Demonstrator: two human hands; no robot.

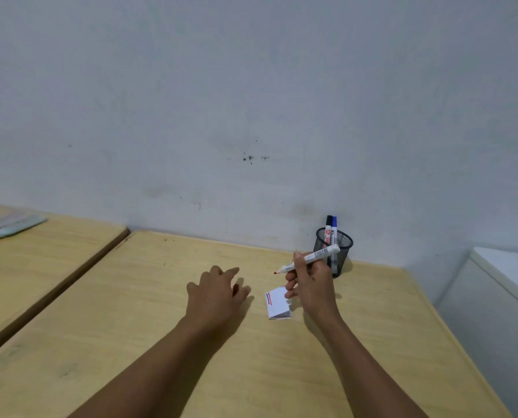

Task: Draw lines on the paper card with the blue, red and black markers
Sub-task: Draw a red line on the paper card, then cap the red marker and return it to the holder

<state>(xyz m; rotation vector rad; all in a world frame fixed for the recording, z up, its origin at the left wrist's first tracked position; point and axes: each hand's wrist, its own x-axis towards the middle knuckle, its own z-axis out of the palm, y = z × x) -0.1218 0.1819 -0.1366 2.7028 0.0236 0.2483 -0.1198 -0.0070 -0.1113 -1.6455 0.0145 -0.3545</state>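
Note:
A small white paper card (277,303) lies on the wooden table (161,312), with a red line and a blue line near its left edge. My right hand (310,285) is above the card's right side and grips the uncapped red marker (312,259), whose red tip points left, clear of the paper. My left hand (217,292) rests on the table to the left of the card, fingers apart, holding nothing. The black marker (329,226) and blue marker (334,227) stand capped in a black mesh pen cup (336,251) behind my right hand.
A second wooden table (40,267) sits at the left across a narrow gap, with pale flat items (7,226) at its far corner. A white cabinet (505,297) stands to the right. The wall runs along the tables' back edge.

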